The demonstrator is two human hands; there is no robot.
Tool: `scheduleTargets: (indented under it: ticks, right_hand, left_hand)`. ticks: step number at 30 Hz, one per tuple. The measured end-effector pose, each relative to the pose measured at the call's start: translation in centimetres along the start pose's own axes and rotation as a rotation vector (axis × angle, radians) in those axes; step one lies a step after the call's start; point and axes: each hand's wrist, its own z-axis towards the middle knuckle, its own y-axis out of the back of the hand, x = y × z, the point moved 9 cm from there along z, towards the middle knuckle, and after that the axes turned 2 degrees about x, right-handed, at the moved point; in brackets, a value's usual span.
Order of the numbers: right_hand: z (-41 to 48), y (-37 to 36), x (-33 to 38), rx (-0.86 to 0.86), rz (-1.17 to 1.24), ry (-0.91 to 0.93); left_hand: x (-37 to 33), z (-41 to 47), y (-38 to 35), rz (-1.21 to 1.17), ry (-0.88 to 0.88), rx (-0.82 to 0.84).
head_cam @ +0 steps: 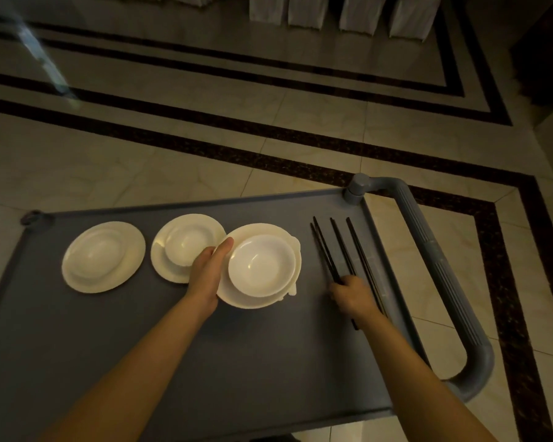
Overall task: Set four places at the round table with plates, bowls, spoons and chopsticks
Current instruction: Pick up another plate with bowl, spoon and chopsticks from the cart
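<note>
Forearms reaching in from the near edge over a grey service cart [141,330]. Left hand [206,275] noted grasping the left rim of the nearest plate [233,296], thumb over the edge, fingers hidden beneath. Plate appeared lifted or tilted off the cart; contact underneath could not be told. White bowl [262,264] seated on that plate, with what seemed a further plate or spoon part showing at its right rim, too blurred to confirm. Right hand [353,296] found clenched around the near ends of some black chopsticks [328,250], tips fanning away. Remaining chopsticks [363,263] left loose just beside, along the cart's right rim near the handle [438,263].

Further out, second plate [163,260] with small bowl [189,240], touching or overlapped by the held plate. Third plate with bowl [103,256] lying apart to the left. No round table in view; beyond the cart, tiled floor [205,154] with dark bands and white-draped furniture [348,11] at the far edge.

Handling, as judged: crockery rigid, smooth, breakable, moderately heavy when stacked; bowl free to slide if tilted, so best carried level, gripped at the rim with fingers under the base. Chopsticks light, stiff, slick, prone to rolling and slipping out singly; best gathered as a bundle near mid-length. Spoons not positively identified. Places judged not yet set.
</note>
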Motion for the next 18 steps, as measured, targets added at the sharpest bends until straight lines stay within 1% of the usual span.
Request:
scheduleTargets:
  ticks: [4, 7, 14, 18]
  right_hand:
    - [0.5, -2.0, 1.1, 0.031, 0.052, 0.002]
    - [0.4, -3.1, 2.5, 0.001, 0.090, 0.041]
    - [0.7, -5.0, 5.4, -0.094, 0.047, 0.092]
    - [0.7, -5.9, 5.7, -0.110, -0.039, 0.109]
  left_hand:
    - [-0.3, -0.3, 2.9, -0.050, 0.017, -0.045]
    - [0.1, -0.7, 5.6, -0.084, 0.033, -0.115]
    - [0.9, -1.4, 9.9, -0.126, 0.056, -0.213]
    - [1.1, -1.8, 11.2, -0.150, 0.049, -0.236]
